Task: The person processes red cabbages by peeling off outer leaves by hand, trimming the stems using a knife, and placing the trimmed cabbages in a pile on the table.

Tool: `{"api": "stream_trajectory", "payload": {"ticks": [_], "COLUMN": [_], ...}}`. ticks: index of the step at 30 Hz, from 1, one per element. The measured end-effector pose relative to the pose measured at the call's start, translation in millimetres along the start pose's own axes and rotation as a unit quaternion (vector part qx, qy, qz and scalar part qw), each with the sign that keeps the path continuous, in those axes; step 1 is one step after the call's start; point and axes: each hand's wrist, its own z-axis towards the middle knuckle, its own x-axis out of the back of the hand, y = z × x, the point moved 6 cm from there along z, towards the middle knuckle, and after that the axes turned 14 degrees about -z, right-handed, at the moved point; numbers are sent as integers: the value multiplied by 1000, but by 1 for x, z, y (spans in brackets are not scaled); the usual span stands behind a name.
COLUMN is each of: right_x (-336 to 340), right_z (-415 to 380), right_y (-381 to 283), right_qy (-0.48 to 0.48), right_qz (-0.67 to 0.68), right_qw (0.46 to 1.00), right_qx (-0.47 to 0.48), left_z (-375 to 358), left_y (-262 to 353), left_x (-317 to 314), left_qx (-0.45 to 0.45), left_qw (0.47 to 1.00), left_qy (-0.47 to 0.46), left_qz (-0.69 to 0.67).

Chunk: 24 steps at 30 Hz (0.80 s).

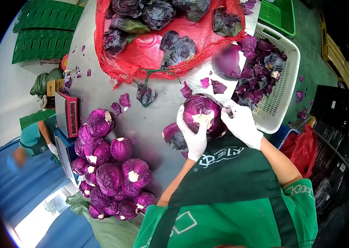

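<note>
A trimmed red cabbage (pixel 199 111), its pale cut stem facing me, is held just in front of my apron. My left hand (pixel 193 136) wraps round its near left side, thumb by the stem. On the cabbage's right, my right hand (pixel 240 122) is closed on a thin, dark, blade-like strip (pixel 214 99) along the upper edge; most of it is hidden by the fingers. Both hands wear white gloves. Loose purple leaves (pixel 178 138) lie beside the left hand. Beyond the cabbage are leaf scraps (pixel 186 90) on the metal table (pixel 141 120).
Peeled red cabbages (pixel 109 178) are piled at left. At the back, a red mesh sack (pixel 145 51) holds unpeeled heads. A white basket (pixel 292 78) of leaves stands right, near a green crate (pixel 280 16). A scale (pixel 67 111) and another person (pixel 32 142) are far left.
</note>
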Motion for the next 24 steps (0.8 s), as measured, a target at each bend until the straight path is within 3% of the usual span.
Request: {"api": "stream_trajectory", "payload": {"ticks": [2, 5, 7, 9, 11, 12, 14, 15, 18, 20, 21, 23, 24], "right_x": [9, 18, 33, 37, 18, 17, -7, -5, -6, -3, -1, -1, -5], "right_z": [15, 47, 46, 38, 35, 40, 52, 49, 48, 52, 49, 40, 41], "right_y": [19, 94, 69, 12, -11, -8, 1, 0, 2, 2, -7, -17, -12], "right_qy": [85, 108, 144, 25, -23, -23, -205, -226, -279, -153, -176, -68, -51], "right_qz": [-52, -110, -7, 32, -33, -33, 97, 227, 187, 2, -143, -245, -226], "right_qw": [995, 985, 989, 999, 991, 992, 972, 947, 942, 978, 962, 937, 944], "right_qx": [25, -82, -34, 33, 124, 123, 55, 10, -22, 145, 154, 240, 235], "left_z": [1, 3, 4, 4, 8, 13, 20, 24, 30, 31, 32, 32, 31], "left_y": [3, 0, 2, 5, 7, 8, 1, 1, 5, 1, -1, -6, -7], "left_x": [-1, 2, 6, 6, 5, 6, 18, 21, 22, 24, 24, 21, 21], "left_qx": [6, 0, -10, -8, -24, -15, 22, 35, 59, 60, 59, 57, 52], "left_qw": [1000, 1000, 1000, 1000, 996, 994, 990, 987, 979, 979, 978, 979, 979], "left_qy": [2, -3, -9, -15, -70, -102, -138, -156, -192, -193, -195, -194, -194], "left_qz": [3, 3, 8, 12, 51, 44, 14, -3, -29, -34, -35, -2, 34]}}
